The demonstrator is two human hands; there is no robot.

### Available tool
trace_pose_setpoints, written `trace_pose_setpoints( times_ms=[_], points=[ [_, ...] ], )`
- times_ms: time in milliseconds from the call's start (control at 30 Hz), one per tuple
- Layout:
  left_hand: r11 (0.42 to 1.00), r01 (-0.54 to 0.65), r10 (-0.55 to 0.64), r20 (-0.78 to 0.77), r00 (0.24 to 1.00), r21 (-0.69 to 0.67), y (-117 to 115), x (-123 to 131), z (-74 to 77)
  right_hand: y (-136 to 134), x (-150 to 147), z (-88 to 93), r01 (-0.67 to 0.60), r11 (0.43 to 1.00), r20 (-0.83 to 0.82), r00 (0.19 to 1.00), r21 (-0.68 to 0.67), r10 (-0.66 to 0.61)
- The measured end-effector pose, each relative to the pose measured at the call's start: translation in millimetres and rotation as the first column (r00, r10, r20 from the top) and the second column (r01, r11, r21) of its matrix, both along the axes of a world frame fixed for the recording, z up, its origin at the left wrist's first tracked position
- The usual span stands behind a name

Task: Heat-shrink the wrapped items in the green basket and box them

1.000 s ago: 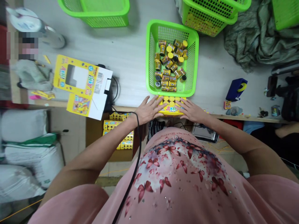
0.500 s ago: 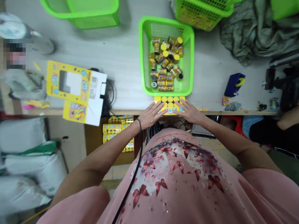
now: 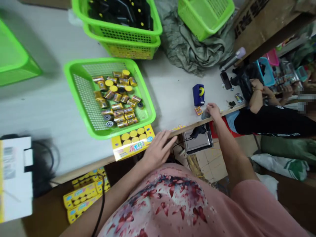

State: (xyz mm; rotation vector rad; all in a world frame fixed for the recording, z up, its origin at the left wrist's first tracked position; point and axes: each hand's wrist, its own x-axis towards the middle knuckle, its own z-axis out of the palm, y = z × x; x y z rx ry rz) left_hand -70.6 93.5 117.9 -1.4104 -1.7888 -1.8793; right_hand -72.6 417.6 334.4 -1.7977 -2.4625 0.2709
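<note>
- Yellow printed box (image 3: 132, 142) showing round yellow tops, at the near table edge (image 3: 192, 126), touching the green basket (image 3: 98, 60)
- Left hand (image 3: 158, 150): open, fingers spread, gripping nothing, at the box's right end
- Right hand (image 3: 213, 111): fingers loosely curled, far right; any held item cannot be made out

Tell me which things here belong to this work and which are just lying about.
Part of the work: left hand, right hand, yellow box, green basket, small yellow canisters.
Lying about: blue tape dispenser, crumpled grey-green sheet, metal tray.

Even indoor lt, soft shadows, fisheye warp at edges, slight blur.
</note>
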Motion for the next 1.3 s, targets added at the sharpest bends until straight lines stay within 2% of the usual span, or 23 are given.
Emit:
trace_pose_setpoints(
  times_ms=[67, 100, 167, 233, 267, 333, 467, 533, 633, 800, 967, 1067, 1133, 1200, 1300],
  points=[
    [0.993, 0.103, -0.108, 0.071, 0.992, 0.065, 59, -12, 28.3, 23, -9, 8.3, 0.060, 0.995, -0.022, 0.998, -0.078, -0.062],
    [0.986, 0.159, -0.165, 0.147, 0.975, 0.049, 90, -20, 41.2, 32, -14, 10.3, 0.073, 0.990, -0.031, 0.997, -0.125, -0.077],
    [0.925, 0.374, -0.327, 0.365, 0.872, -0.063, 151, -38, 63.7, 45, -22, 12.3, 0.087, 0.969, -0.036, 0.995, -0.230, -0.098],
    [0.856, 0.491, -0.317, 0.585, 0.746, -0.161, 204, -58, 80.4, 56, -30, 13.3, 0.099, 0.939, -0.026, 0.993, -0.328, -0.113],
    [0.838, 0.514, -0.292, 0.648, 0.703, -0.181, 228, -67, 86.3, 62, -34, 13.9, 0.103, 0.924, -0.019, 0.993, -0.367, -0.118],
    [0.831, 0.522, -0.263, 0.693, 0.671, -0.190, 266, -81, 93.5, 75, -39, 15.2, 0.106, 0.899, -0.012, 0.992, -0.425, -0.123],
    [0.801, 0.556, -0.326, 0.617, 0.716, -0.222, 318, -96, 97.0, 103, -44, 13.6, 0.093, 0.867, -0.025, 0.992, -0.490, -0.121],
    [0.784, 0.560, -0.336, 0.575, 0.746, -0.268, 332, -99, 97.4, 116, -43, 8.9, 0.081, 0.859, -0.054, 0.991, -0.506, -0.126],
    [0.766, 0.549, -0.325, 0.536, 0.779, -0.334, 340, -101, 97.1, 125, -36, -0.3, 0.052, 0.861, -0.143, 0.979, -0.506, -0.143],
    [0.746, 0.524, -0.337, 0.446, 0.829, -0.411, 343, -101, 94.1, 108, -4, -11.1, -0.039, 0.898, -0.346, 0.929, -0.438, -0.129],
    [0.741, 0.511, -0.337, 0.416, 0.845, -0.437, 346, -99, 91.4, 92, 22, -35.5, -0.046, 0.973, -0.393, 0.918, -0.225, -0.047],
    [0.755, 0.503, -0.336, 0.410, 0.848, -0.421, 349, -99, 89.7, 97, 21, -58.0, -0.010, 0.999, -0.371, 0.929, -0.040, -0.005],
    [0.764, 0.502, -0.329, 0.424, 0.844, -0.406, 351, -100, 90.7, 103, 18, -65.9, 0.013, 0.998, -0.348, 0.938, 0.055, 0.007],
    [0.756, 0.517, -0.318, 0.466, 0.826, -0.402, 350, -101, 94.6, 105, 21, -62.5, 0.030, 0.991, -0.330, 0.944, 0.130, 0.015],
    [0.768, 0.548, -0.327, 0.534, 0.780, -0.330, 329, -95, 100.6, 90, 37, -39.1, 0.045, 0.962, -0.341, 0.939, 0.267, 0.051]
  ],
)
